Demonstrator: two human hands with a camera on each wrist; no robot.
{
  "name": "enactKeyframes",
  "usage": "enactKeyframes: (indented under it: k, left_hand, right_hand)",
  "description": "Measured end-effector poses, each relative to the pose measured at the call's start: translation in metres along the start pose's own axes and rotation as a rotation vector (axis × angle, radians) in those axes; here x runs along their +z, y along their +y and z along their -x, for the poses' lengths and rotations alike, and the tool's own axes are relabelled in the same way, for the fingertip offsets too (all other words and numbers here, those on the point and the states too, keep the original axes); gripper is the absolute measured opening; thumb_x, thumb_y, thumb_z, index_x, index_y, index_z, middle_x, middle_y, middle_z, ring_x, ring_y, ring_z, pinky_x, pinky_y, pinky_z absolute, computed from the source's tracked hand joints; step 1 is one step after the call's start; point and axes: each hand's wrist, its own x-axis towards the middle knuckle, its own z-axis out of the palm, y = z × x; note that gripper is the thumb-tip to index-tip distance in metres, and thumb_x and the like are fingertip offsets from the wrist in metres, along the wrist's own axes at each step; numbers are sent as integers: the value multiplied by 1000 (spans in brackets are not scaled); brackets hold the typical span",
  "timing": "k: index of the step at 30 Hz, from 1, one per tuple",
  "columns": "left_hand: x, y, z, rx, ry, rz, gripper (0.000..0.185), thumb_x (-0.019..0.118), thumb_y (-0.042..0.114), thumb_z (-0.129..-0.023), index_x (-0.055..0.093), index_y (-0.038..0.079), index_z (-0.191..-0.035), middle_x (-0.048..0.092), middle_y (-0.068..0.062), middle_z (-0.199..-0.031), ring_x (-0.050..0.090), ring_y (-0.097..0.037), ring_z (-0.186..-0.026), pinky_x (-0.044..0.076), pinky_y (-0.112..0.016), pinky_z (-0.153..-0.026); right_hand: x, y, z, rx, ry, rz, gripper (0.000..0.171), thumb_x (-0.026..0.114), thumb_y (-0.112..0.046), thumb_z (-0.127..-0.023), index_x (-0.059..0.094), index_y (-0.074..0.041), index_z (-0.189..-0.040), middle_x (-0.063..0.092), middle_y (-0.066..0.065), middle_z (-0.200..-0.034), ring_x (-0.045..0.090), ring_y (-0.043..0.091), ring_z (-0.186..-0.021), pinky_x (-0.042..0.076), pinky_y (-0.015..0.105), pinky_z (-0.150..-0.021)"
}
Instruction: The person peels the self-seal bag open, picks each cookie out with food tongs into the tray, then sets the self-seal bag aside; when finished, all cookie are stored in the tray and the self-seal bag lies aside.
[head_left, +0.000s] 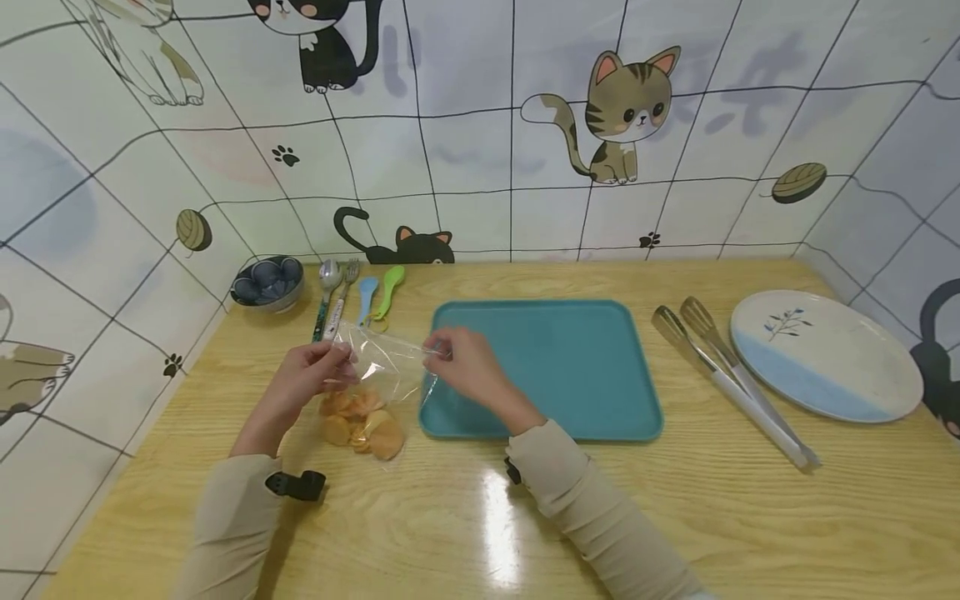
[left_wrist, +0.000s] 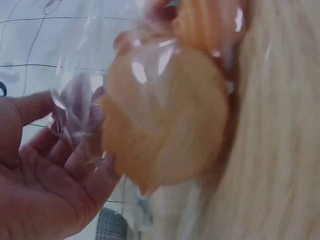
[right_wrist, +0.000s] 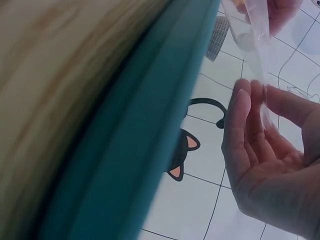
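Note:
A clear plastic bag (head_left: 386,367) hangs between my hands over the left part of the table, its upper edge stretched from one hand to the other. My left hand (head_left: 292,387) pinches the bag's left side, and my right hand (head_left: 474,371) pinches its upper right corner near the tray. Several flat, round, orange-tan pieces (head_left: 385,437) lie in the bottom of the bag; their kind is unclear. Up close in the left wrist view, one round piece (left_wrist: 165,115) shows through the shiny film. In the right wrist view, thumb and fingertips hold the film.
A teal tray (head_left: 555,367) lies under and right of my right hand. Beyond the bag are a metal spoon (head_left: 328,279), a fork (head_left: 347,287), a blue spoon (head_left: 367,292), a green spoon (head_left: 390,287) and a bowl (head_left: 281,305) of dark rounded things. Tongs (head_left: 738,392) and a plate (head_left: 817,358) lie right.

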Motion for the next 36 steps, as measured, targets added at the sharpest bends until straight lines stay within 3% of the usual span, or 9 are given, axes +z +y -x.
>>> enactKeyframes:
  k: [4,7,12,17,23,29,34,36]
  left_hand:
    - [3,-4,-5,-16,52,32,36,50,25,-98,53,-10,-104,57,-2,-80,58,-8,-72,52,-28,-70]
    - [8,-5,-9,-23,90,34,33,51,22,-97,53,-9,-107,55,-2,-73,55,-8,-66,51,-27,-65]
    - [18,-1,-18,-18,109,19,32,50,21,-98,54,-9,-109,54,-4,-79,56,-10,-67,50,-27,-65]
    - [23,2,-24,-4,54,10,25,50,15,-96,53,-8,-107,57,-9,-90,59,-15,-73,50,-29,-69]
    - [25,0,-25,-1,42,32,20,52,7,-92,53,-6,-106,60,-10,-95,58,-15,-74,50,-31,-72]
    - [23,-2,-25,-9,76,17,20,57,14,-92,54,-2,-104,60,-8,-92,59,-16,-74,51,-32,-71]
    - [21,-3,-26,-11,88,1,23,60,21,-91,56,2,-103,60,-5,-90,59,-17,-74,51,-33,-70]
    - [21,-3,-26,-7,86,5,25,60,22,-92,56,1,-104,60,-5,-90,59,-16,-73,51,-32,-70]
  right_hand:
    - [-1,0,1,5,-65,-13,5,65,-5,-82,67,-2,-85,63,0,-62,58,10,-55,43,23,-50]
    - [-1,-1,4,24,-155,-5,4,64,-6,-83,66,-3,-81,62,-3,-58,58,9,-51,42,21,-48]
    - [-1,1,7,102,-333,-97,11,63,-2,-83,63,0,-94,64,4,-64,63,19,-56,49,29,-49]
    - [-3,7,7,179,-435,-277,20,65,-2,-83,58,3,-102,67,10,-74,66,24,-65,49,31,-50]
    - [-5,9,7,185,-475,-334,22,64,-1,-82,55,2,-102,65,7,-70,57,18,-52,35,24,-43]
    - [-8,7,8,182,-481,-313,16,60,-5,-85,60,0,-100,55,4,-67,40,12,-47,33,24,-43]
    - [-10,10,6,204,-491,-332,5,61,-7,-85,60,-2,-85,43,0,-59,30,10,-46,28,24,-44]
    - [-10,11,5,210,-490,-324,8,62,-8,-85,58,-4,-80,39,-1,-56,29,10,-46,27,24,-44]
